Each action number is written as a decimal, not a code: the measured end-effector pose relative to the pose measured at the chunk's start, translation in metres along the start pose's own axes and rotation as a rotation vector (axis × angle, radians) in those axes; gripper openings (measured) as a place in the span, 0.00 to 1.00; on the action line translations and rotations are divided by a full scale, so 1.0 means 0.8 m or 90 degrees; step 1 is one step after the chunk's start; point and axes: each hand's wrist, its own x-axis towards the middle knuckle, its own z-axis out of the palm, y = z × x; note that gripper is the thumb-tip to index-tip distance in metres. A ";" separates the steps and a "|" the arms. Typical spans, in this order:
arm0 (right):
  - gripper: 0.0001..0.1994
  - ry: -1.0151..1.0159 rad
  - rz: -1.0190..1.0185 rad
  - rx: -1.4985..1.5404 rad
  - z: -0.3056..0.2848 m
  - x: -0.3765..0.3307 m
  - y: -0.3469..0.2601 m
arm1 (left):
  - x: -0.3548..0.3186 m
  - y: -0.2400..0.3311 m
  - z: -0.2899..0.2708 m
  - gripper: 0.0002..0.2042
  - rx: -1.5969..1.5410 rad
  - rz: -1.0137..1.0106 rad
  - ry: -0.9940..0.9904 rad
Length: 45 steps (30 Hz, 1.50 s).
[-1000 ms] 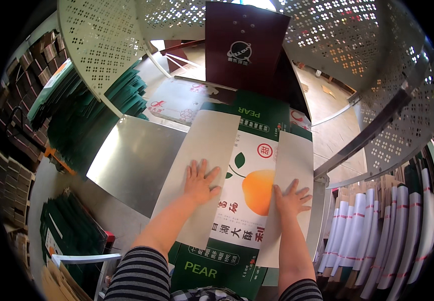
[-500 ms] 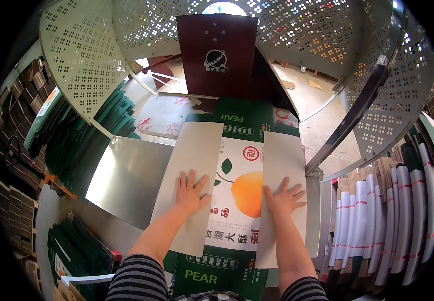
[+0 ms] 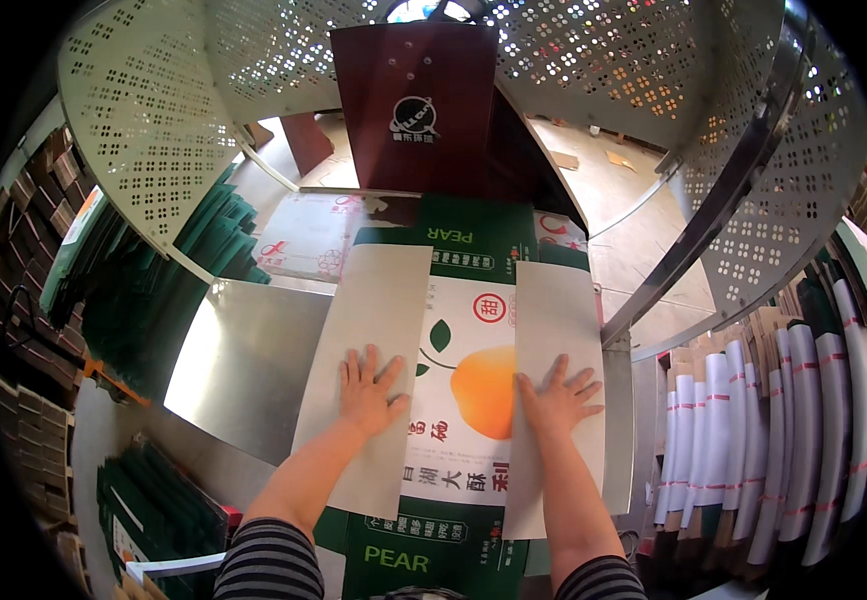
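A flat printed carton (image 3: 463,440), green and white with a large yellow-orange fruit picture, lies in front of me. Two pale, plain flaps (image 3: 378,300) are folded inward along its left and right sides, leaving the printed middle showing between them. My left hand (image 3: 368,393) rests flat on the left flap, fingers spread and pointing away from me. On the right flap (image 3: 558,310) my right hand (image 3: 557,398) lies palm down, its fingers spread too and its thumb near the flap's inner edge. Neither hand grips anything.
A dark red machine panel (image 3: 415,120) stands beyond the carton, ringed by perforated metal guards (image 3: 603,70). A bare metal plate (image 3: 243,360) lies left. Green carton stacks (image 3: 153,310) stand farther left; bundled white and grey sheets (image 3: 723,420) at right. A dark bar (image 3: 703,190) slants at right.
The whole view has shifted slightly, so the carton and machine sit a little farther left in the picture. Both hands stay flat on the flaps, with little movement against the carton.
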 end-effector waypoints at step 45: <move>0.39 0.006 0.006 -0.010 0.003 -0.002 0.001 | 0.000 0.003 0.006 0.28 0.020 0.017 0.025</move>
